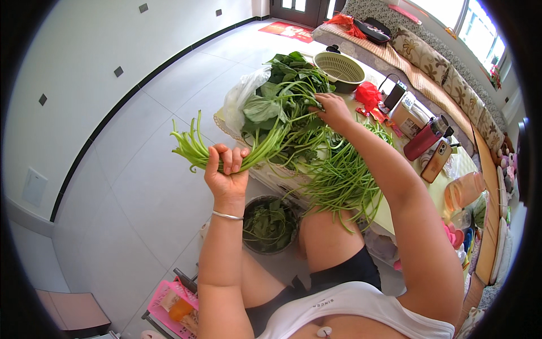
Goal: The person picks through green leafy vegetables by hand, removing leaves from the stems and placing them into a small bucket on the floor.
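The left hand (227,161) wraps its fingers round a bunch of slim pale-green stems (189,148); at one o'clock from it, the right hand (333,110) bends its fingers into a dark-green leafy heap (262,107) on the pale bench (388,216), pinch unclear. Seemingly sorting stems; next calls for steady left hold.

At twelve o'clock a red doormat (285,31) lies before a dark door (302,12). Toward one, a red fringed cloth (345,24) sits beside a black bag (375,31) on a sofa; at two, patterned cushions (420,50) line its back below a window (481,34), and a red plastic bag (368,95) lies nearer the middle. Around three stand a tilted maroon insulated bottle (424,138), a leaning smartphone (436,162) and a clear jar (464,192) of pinkish-orange contents. At seven is a pink plastic basket (161,296); at nine, grey floor tiles (141,169) and a white wall panel (35,186); at ten, dark diamond wall accents (118,71).
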Tool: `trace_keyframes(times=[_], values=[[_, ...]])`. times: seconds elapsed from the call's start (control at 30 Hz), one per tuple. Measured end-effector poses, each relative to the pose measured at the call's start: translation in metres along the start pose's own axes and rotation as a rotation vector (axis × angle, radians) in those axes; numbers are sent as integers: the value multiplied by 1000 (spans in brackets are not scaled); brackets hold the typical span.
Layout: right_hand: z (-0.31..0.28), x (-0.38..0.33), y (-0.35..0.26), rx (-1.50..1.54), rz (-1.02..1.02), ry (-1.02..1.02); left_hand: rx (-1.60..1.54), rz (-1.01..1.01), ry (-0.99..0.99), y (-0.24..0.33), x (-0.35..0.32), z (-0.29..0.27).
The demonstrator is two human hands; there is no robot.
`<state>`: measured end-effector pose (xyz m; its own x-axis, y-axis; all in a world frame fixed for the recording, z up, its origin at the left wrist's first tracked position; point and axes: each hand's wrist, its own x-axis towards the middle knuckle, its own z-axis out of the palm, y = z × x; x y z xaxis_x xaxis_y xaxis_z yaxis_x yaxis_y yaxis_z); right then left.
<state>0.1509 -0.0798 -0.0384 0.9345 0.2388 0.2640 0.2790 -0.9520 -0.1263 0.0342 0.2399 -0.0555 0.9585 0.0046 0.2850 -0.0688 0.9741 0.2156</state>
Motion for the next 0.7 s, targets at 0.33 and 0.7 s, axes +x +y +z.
trace_keyframes(times=[0.33, 0.7], values=[[-57, -1, -41, 88, -18, -160, 0, 11, -7, 27, -8, -2], [0, 2, -58, -515, -503, 65, -192, 31, -31, 55, -18, 5]])
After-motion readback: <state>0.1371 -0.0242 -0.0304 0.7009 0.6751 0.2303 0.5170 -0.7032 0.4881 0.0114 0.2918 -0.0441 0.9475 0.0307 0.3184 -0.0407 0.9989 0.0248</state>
